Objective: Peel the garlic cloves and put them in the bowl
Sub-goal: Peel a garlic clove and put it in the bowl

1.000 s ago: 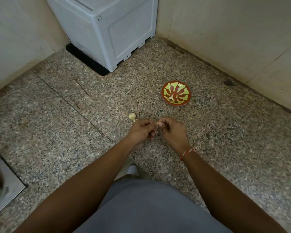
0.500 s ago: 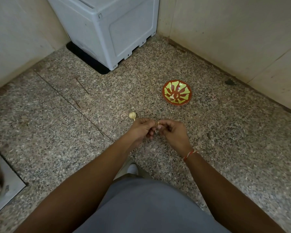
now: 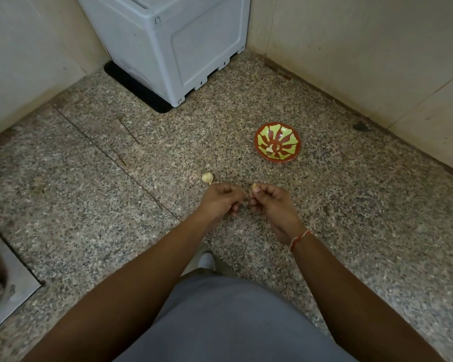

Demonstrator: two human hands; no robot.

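Note:
My right hand [image 3: 271, 205] pinches a small pale garlic clove [image 3: 253, 187] between thumb and fingertips above the speckled floor. Just left of it, my left hand [image 3: 221, 201] has its fingers curled; a thin bit of skin seems caught at its fingertips, too small to be sure. A second garlic piece [image 3: 207, 177] lies on the floor beyond my left hand. The red and green bowl [image 3: 289, 155] stands on the floor up and to the right, with a pale peeled clove [image 3: 270, 150] inside.
A grey plastic appliance [image 3: 178, 48] stands in the far corner on a black mat. Beige walls [image 3: 377, 61] close the space on the right and left. A metal floor drain plate [image 3: 8, 286] lies at the left edge. My grey-clad knee fills the bottom.
My hands, joined on the clove before, have drawn a little apart; the clove stays with my right hand. The bowl and the floor garlic have not moved.

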